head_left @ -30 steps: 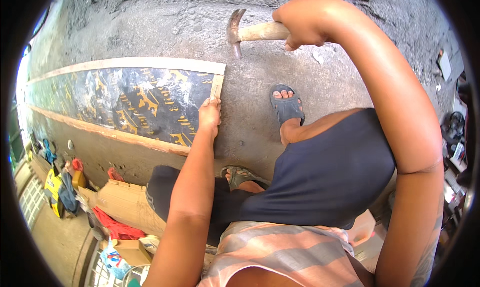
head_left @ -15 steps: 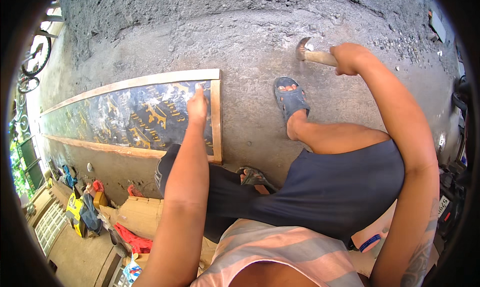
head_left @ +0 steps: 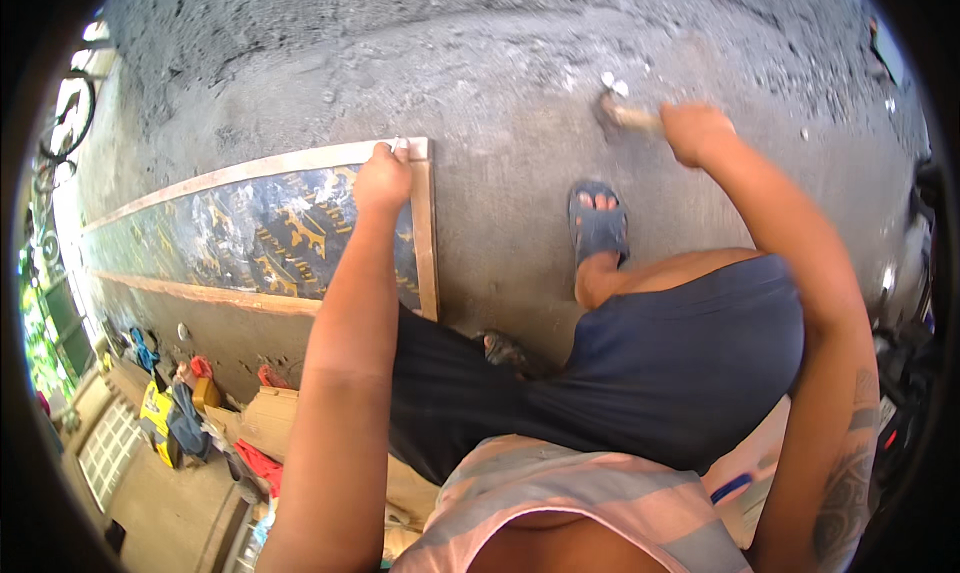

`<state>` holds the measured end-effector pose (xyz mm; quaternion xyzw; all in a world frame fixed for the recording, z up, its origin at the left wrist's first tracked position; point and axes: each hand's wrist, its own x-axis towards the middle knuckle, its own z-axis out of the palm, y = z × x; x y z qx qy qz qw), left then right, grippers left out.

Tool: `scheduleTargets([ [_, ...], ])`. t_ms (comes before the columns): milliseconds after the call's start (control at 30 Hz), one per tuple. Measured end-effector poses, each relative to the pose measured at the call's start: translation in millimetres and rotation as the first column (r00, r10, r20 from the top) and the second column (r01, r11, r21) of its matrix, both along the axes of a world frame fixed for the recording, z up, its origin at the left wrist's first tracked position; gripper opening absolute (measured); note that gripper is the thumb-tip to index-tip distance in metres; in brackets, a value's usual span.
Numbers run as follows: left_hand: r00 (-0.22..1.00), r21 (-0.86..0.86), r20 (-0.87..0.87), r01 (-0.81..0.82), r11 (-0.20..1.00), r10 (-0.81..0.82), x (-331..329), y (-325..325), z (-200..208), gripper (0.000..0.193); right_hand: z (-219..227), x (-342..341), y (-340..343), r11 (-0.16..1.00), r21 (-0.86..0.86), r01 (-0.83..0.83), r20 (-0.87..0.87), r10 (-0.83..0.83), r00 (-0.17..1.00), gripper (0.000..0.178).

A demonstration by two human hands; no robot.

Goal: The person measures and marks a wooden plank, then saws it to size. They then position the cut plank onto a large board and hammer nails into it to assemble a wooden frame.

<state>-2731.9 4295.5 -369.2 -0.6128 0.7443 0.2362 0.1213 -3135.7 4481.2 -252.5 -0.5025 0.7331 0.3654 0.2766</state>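
My right hand (head_left: pixel 697 133) is closed round the wooden handle of a claw hammer (head_left: pixel 636 119), held out over the ground beyond my foot; its head is blurred by motion. A long dark panel (head_left: pixel 235 228) with gold markings and whitish smears lies to the left, edged with pale wooden strips (head_left: pixel 270 160). My left hand (head_left: pixel 383 179) rests at the far strip, close to the panel's right corner. Its fingers are curled together there, with the thumb's tip on the wood. Whatever small thing may be between these fingers is hidden.
My sandalled foot (head_left: pixel 598 223) stands right of the panel. Rough grey ground rises beyond it, with a small white lump (head_left: pixel 614 83). At lower left lie cardboard (head_left: pixel 262 420), a red cloth (head_left: pixel 262 465) and a yellow bag (head_left: pixel 157 413). A bicycle wheel (head_left: pixel 75 118) shows far left.
My left hand has moved from over the panel to its far wooden strip. The hammer has shifted slightly nearer, and my front foot sits a little farther right and nearer in view.
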Motion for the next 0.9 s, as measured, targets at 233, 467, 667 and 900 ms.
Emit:
scheduleTargets([
  [233,0.987,0.158,0.143,0.053,0.986,-0.075,-1.2,-32.6,-14.6,0.051,-50.6,-70.9,21.8,0.967,0.109,0.232,0.422,-0.256,0.870,0.062],
  [467,0.981,0.188,0.146,-0.154,0.970,0.127,6.8,-56.4,8.8,0.070,-65.1,-63.4,43.5,0.968,0.081,0.239,0.441,-0.250,0.862,0.055],
  [667,0.949,-0.111,0.136,-0.272,0.956,0.286,100.4,-130.6,126.0,0.064,-52.4,-55.8,8.7,0.846,0.298,0.443,0.297,-0.523,0.799,0.047],
  [900,0.955,0.055,-0.114,-0.269,0.962,0.273,172.1,-128.1,161.4,0.039,-46.9,-85.6,22.2,0.862,0.321,0.393,0.294,-0.485,0.824,0.047],
])
